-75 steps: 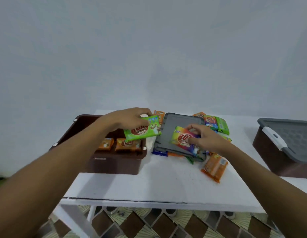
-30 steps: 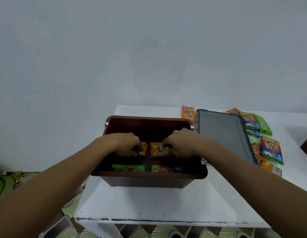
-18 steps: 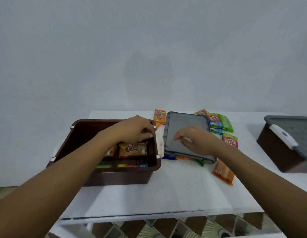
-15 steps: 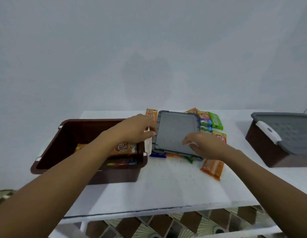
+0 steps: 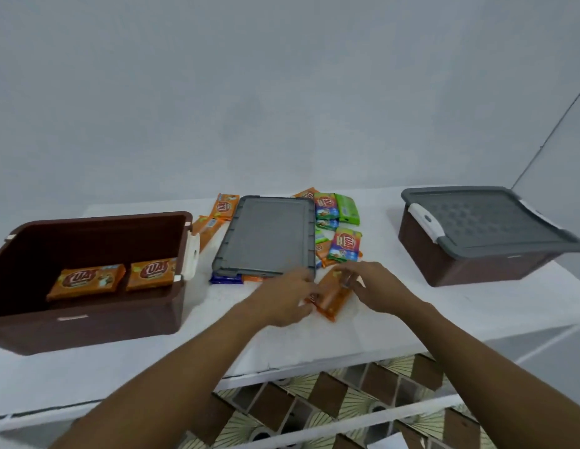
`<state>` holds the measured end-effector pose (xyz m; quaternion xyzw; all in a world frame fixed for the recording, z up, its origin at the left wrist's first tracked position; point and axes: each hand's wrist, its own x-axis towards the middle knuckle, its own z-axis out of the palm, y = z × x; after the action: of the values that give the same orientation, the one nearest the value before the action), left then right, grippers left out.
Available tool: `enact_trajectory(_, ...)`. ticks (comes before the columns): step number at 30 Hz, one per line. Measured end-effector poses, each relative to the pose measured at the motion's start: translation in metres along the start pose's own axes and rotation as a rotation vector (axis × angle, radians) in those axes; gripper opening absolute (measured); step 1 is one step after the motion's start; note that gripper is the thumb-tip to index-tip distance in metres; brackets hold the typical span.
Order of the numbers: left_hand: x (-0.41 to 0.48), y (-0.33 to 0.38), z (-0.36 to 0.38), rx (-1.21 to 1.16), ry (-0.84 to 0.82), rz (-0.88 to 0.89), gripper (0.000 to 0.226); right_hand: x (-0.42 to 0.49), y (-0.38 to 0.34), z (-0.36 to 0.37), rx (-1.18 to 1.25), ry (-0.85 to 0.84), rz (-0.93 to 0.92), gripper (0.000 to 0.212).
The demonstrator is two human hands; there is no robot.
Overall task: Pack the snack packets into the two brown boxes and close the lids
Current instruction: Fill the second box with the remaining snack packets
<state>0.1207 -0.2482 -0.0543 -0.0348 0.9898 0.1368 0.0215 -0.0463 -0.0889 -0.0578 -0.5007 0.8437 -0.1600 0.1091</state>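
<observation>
An open brown box (image 5: 88, 315) stands at the left of the white table, with two orange snack packets (image 5: 86, 281) showing inside. Its grey lid (image 5: 266, 236) lies flat mid-table on top of several packets. A second brown box (image 5: 483, 264) at the right has its grey lid closed. Loose packets (image 5: 343, 244) in orange, green and mixed colours lie around the flat lid. My left hand (image 5: 282, 299) and my right hand (image 5: 376, 286) both sit on an orange packet (image 5: 332, 298) just in front of the lid; the hands are blurred.
The table's front edge (image 5: 282, 372) runs close below my forearms, with a patterned tiled floor underneath. A pale wall stands right behind the table. More packets (image 5: 222, 207) lie between the open box and the flat lid.
My left hand left the open box and crossed right to the orange packet in front of the lid. My right hand came off the lid onto the same packet. The view shifted right.
</observation>
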Motion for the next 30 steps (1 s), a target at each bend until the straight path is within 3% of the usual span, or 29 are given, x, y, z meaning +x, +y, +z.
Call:
enact_trajectory(3, 0.004, 0.015, 0.029, 0.045, 0.085, 0.013, 0.053, 0.013, 0.011, -0.006, -0.065, 0.074, 0.021, 0.047)
enact_trajectory(7, 0.001, 0.017, 0.042, 0.114, 0.206, -0.026, 0.074, 0.031, 0.019, -0.011, -0.215, -0.114, 0.019, 0.072)
enact_trajectory(10, -0.003, 0.014, 0.047, 0.149, 0.221, -0.078, 0.085, 0.043, 0.024, -0.005, -0.17, -0.087, 0.052, 0.06)
enact_trajectory(14, -0.002, 0.018, 0.042, 0.069, 0.282, -0.098, 0.063, 0.048, 0.022, 0.005, 0.015, 0.095, 0.107, 0.038)
enact_trajectory(18, -0.003, 0.01, 0.021, -0.24, 0.3, -0.277, 0.035, 0.052, 0.017, 0.006, 0.186, 0.229, 0.252, 0.012)
enact_trajectory(21, -0.007, -0.005, 0.019, -0.353, 0.282, -0.383, 0.033, 0.051, 0.012, 0.003, 0.415, 0.233, 0.476, 0.043)
enact_trajectory(25, -0.008, -0.01, 0.013, -0.489, 0.189, -0.433, 0.03, 0.05, 0.012, -0.005, 0.62, 0.148, 0.549, 0.086)
enact_trajectory(27, -0.006, -0.01, 0.006, -0.442, 0.123, -0.428, 0.029, 0.047, 0.013, -0.008, 0.658, 0.11, 0.568, 0.086)
enact_trajectory(30, -0.004, -0.01, -0.008, -0.353, 0.039, -0.406, 0.018, 0.043, 0.01, -0.013, 0.752, 0.069, 0.561, 0.064)
